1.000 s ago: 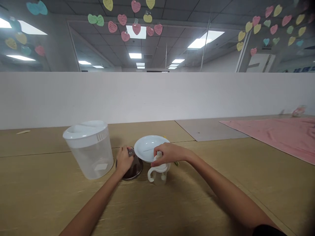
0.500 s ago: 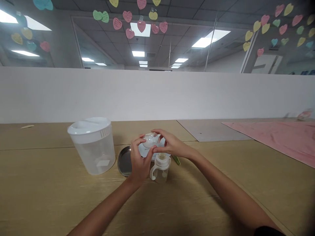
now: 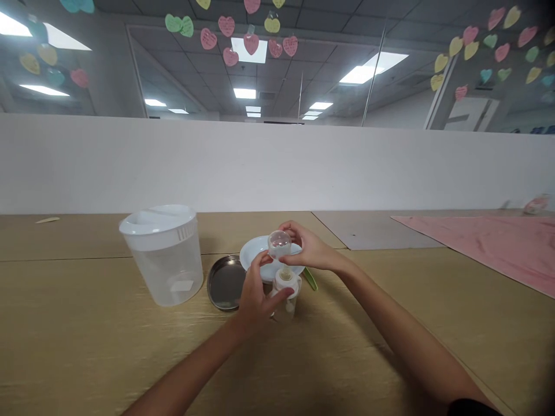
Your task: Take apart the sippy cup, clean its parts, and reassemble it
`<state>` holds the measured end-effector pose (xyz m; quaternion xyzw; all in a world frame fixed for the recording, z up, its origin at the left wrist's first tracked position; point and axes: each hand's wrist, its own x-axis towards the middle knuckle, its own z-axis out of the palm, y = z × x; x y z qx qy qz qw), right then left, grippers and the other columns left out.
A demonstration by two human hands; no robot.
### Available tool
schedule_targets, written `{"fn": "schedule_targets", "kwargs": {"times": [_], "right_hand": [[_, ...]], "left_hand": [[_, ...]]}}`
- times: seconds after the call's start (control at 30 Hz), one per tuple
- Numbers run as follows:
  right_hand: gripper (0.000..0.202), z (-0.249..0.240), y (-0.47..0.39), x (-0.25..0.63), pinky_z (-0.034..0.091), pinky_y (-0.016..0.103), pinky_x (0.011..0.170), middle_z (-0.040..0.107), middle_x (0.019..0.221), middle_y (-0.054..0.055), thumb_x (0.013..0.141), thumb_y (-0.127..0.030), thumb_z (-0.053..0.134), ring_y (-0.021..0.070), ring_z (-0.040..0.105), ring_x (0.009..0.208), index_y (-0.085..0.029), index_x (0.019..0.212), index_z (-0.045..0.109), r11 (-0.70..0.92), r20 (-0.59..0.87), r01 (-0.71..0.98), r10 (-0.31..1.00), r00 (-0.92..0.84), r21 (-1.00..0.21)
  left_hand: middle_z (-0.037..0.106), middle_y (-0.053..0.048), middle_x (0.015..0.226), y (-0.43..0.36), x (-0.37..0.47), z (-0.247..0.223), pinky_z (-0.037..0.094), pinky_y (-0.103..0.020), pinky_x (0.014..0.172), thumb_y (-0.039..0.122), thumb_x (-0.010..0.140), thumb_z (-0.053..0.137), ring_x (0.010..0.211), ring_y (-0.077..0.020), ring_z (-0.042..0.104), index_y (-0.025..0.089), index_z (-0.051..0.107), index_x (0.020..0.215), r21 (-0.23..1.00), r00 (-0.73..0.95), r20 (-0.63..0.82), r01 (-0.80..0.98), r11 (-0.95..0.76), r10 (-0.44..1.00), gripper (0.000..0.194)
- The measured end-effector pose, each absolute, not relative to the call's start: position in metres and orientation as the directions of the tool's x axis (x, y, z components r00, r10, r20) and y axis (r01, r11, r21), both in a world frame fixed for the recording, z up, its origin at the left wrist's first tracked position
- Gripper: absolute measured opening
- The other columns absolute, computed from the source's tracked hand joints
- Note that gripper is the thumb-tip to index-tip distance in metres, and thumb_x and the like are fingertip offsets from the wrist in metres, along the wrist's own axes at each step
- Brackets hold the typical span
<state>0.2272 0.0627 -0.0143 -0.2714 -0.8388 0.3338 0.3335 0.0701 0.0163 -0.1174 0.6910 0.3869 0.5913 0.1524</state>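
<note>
A clear dome-shaped bottle cap (image 3: 279, 242) is held between the thumb and fingers of my right hand (image 3: 310, 248), just above the bottle. Below it a baby bottle (image 3: 285, 280) stands upright on the table, with a white collar, a pale nipple and a white side handle. My left hand (image 3: 259, 292) grips the bottle from the left, its thumb across the front near the collar. Part of the bottle's left side is hidden behind that hand.
A white bowl (image 3: 249, 251) and a round metal tray (image 3: 225, 283) sit behind and left of the bottle. Further left stands a translucent lidded bucket (image 3: 167, 266). A green-handled item (image 3: 310, 279) lies right of the bottle; a pink cloth (image 3: 489, 242) covers the far right.
My left hand has let go of the clear cap and come down onto the bottle. My right hand has kept the cap and shifted it slightly right, over the nipple.
</note>
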Motion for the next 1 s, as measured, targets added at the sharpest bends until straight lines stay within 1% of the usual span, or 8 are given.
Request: {"fn": "schedule_targets", "kwargs": {"times": [0.07, 0.17, 0.27, 0.37, 0.5, 0.63, 0.8, 1.0], "right_hand": [[0.046, -0.013, 0.062, 0.230, 0.046, 0.030, 0.075, 0.057, 0.097, 0.003, 0.066, -0.021, 0.067, 0.0171, 0.056, 0.093, -0.022, 0.102, 0.039, 0.573, 0.302, 0.210, 0.667, -0.681, -0.792], [0.051, -0.010, 0.062, 0.233, 0.045, 0.026, 0.067, 0.055, 0.093, 0.001, 0.066, -0.019, 0.066, 0.0156, 0.055, 0.087, -0.024, 0.106, 0.035, 0.541, 0.211, 0.229, 0.631, -0.746, -0.809], [0.052, -0.010, 0.062, 0.234, 0.044, 0.026, 0.069, 0.054, 0.094, 0.000, 0.067, -0.017, 0.064, 0.0152, 0.053, 0.087, -0.025, 0.111, 0.038, 0.584, 0.142, 0.282, 0.575, -0.806, -0.761], [0.047, -0.010, 0.063, 0.233, 0.042, 0.026, 0.072, 0.054, 0.095, 0.000, 0.065, -0.017, 0.065, 0.0149, 0.052, 0.089, -0.024, 0.107, 0.045, 0.639, 0.067, 0.338, 0.522, -0.850, -0.691], [0.048, -0.009, 0.063, 0.235, 0.041, 0.022, 0.062, 0.053, 0.091, -0.001, 0.062, -0.018, 0.067, 0.0128, 0.052, 0.080, -0.023, 0.104, 0.043, 0.643, -0.027, 0.409, 0.517, -0.856, -0.648], [0.045, -0.007, 0.064, 0.237, 0.039, 0.020, 0.059, 0.054, 0.087, -0.002, 0.063, -0.021, 0.068, 0.0118, 0.052, 0.076, -0.022, 0.098, 0.040, 0.630, -0.062, 0.433, 0.522, -0.851, -0.645], [0.046, -0.006, 0.064, 0.240, 0.040, 0.020, 0.062, 0.055, 0.089, -0.001, 0.063, -0.025, 0.070, 0.0130, 0.053, 0.081, -0.022, 0.099, 0.041, 0.620, -0.084, 0.447, 0.524, -0.848, -0.645], [0.049, -0.006, 0.068, 0.243, 0.041, 0.022, 0.065, 0.055, 0.090, 0.000, 0.063, -0.027, 0.071, 0.0136, 0.052, 0.081, -0.022, 0.103, 0.044, 0.633, -0.082, 0.481, 0.551, -0.830, -0.607]], "left_hand": [[0.055, -0.012, 0.113, 0.017, 0.071, -0.123, 0.038, -0.045, 0.092, 0.044, 0.065, 0.070, 0.106, -0.0281, 0.052, 0.019, 0.029, 0.131, 0.656, 0.031, 0.673, 0.436, -0.616, 0.739, 0.082], [0.059, -0.010, 0.107, 0.018, 0.072, -0.124, 0.041, -0.044, 0.088, 0.042, 0.065, 0.070, 0.099, -0.0264, 0.056, 0.020, 0.027, 0.132, 0.668, 0.051, 0.631, 0.472, -0.575, 0.774, 0.082], [0.061, -0.009, 0.104, 0.015, 0.073, -0.121, 0.045, -0.039, 0.083, 0.037, 0.068, 0.068, 0.092, -0.0234, 0.060, 0.020, 0.023, 0.133, 0.724, 0.078, 0.586, 0.397, -0.564, 0.807, 0.081], [0.063, -0.008, 0.102, 0.012, 0.076, -0.122, 0.049, -0.034, 0.076, 0.033, 0.069, 0.067, 0.086, -0.0206, 0.062, 0.020, 0.022, 0.134, 0.762, 0.063, 0.564, 0.347, -0.547, 0.824, 0.080], [0.062, -0.009, 0.106, 0.008, 0.081, -0.129, 0.049, -0.033, 0.077, 0.034, 0.070, 0.066, 0.089, -0.0207, 0.062, 0.020, 0.024, 0.133, 0.776, -0.010, 0.567, 0.342, -0.530, 0.824, 0.077], [0.061, -0.011, 0.110, 0.007, 0.085, -0.134, 0.048, -0.035, 0.082, 0.034, 0.072, 0.065, 0.095, -0.0219, 0.061, 0.020, 0.027, 0.132, 0.773, -0.022, 0.573, 0.346, -0.531, 0.820, 0.073], [0.059, -0.012, 0.114, 0.009, 0.085, -0.142, 0.045, -0.038, 0.088, 0.036, 0.074, 0.063, 0.102, -0.0229, 0.058, 0.020, 0.027, 0.133, 0.761, -0.009, 0.580, 0.363, -0.538, 0.814, 0.070], [0.059, -0.012, 0.114, 0.012, 0.082, -0.148, 0.044, -0.037, 0.089, 0.041, 0.078, 0.058, 0.104, -0.0234, 0.055, 0.017, 0.045, 0.123, 0.651, 0.020, 0.665, 0.473, -0.594, 0.746, 0.052]]}}
